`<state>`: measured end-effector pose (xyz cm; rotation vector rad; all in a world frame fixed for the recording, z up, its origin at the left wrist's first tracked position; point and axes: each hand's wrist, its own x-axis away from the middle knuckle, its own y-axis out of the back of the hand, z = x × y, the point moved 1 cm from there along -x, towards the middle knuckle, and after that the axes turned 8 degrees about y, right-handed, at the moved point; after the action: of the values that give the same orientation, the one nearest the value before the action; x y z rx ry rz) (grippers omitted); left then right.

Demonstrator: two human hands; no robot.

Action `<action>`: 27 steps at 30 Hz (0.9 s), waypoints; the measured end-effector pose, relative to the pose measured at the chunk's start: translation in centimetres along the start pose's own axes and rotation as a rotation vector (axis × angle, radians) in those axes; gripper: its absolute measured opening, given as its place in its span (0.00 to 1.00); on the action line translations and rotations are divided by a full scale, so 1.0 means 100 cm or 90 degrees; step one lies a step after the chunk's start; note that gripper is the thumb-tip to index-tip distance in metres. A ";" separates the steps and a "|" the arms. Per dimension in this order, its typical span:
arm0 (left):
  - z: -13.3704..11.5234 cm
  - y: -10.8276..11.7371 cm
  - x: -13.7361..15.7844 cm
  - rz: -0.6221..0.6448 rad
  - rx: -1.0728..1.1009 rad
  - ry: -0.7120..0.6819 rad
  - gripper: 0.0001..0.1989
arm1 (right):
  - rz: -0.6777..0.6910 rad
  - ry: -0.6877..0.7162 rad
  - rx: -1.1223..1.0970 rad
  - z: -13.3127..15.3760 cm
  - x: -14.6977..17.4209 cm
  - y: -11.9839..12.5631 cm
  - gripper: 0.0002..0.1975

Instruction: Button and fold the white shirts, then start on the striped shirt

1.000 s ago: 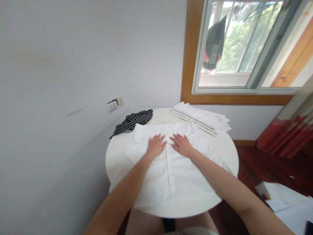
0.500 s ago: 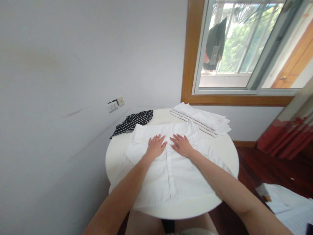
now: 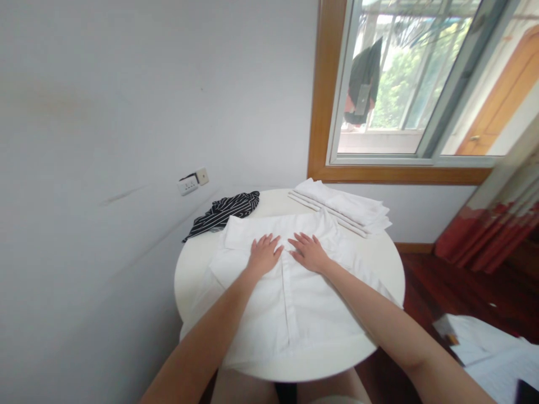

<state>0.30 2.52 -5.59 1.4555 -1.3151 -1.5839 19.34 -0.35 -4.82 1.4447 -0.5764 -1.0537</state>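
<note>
A white button-front shirt [image 3: 269,314] lies spread over the round white table [image 3: 332,365], its far edge folded over into a band. Flat on the cloth left of the front placket rests my left hand [image 3: 264,253], fingers spread. My right hand [image 3: 309,252] lies just across the placket, palm down with the fingers apart, pointing inward. Both hands touch the shirt and grip nothing. The cloth under my palms is hidden.
Folded white cloths [image 3: 341,205] are stacked at the table's far right. A black-and-white striped cloth [image 3: 227,210] lies at the far left, near a wall socket [image 3: 188,185]. A window [image 3: 391,84] and red-and-beige curtain [image 3: 480,224] stand beyond. White papers [image 3: 492,348] sit lower right.
The view has shifted slightly, so everything appears a little further left. Both hands stay flat on the shirt in nearly the same place.
</note>
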 end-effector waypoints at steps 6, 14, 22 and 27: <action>-0.001 0.001 0.001 -0.001 0.002 -0.003 0.25 | 0.009 -0.008 0.001 0.000 0.000 0.000 0.26; -0.002 0.000 -0.001 0.020 -0.009 0.001 0.25 | 0.003 -0.007 -0.018 -0.001 0.000 0.002 0.26; -0.010 0.013 0.004 0.000 -0.012 -0.069 0.24 | 0.038 -0.025 0.003 0.003 -0.001 0.004 0.28; -0.006 0.019 -0.001 0.128 -0.027 -0.062 0.23 | 0.118 -0.056 -0.022 0.002 -0.003 0.017 0.30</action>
<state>0.57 1.90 -3.75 1.1937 -1.4264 -1.5566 19.45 -0.50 -3.09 1.2933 -0.7374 -0.9776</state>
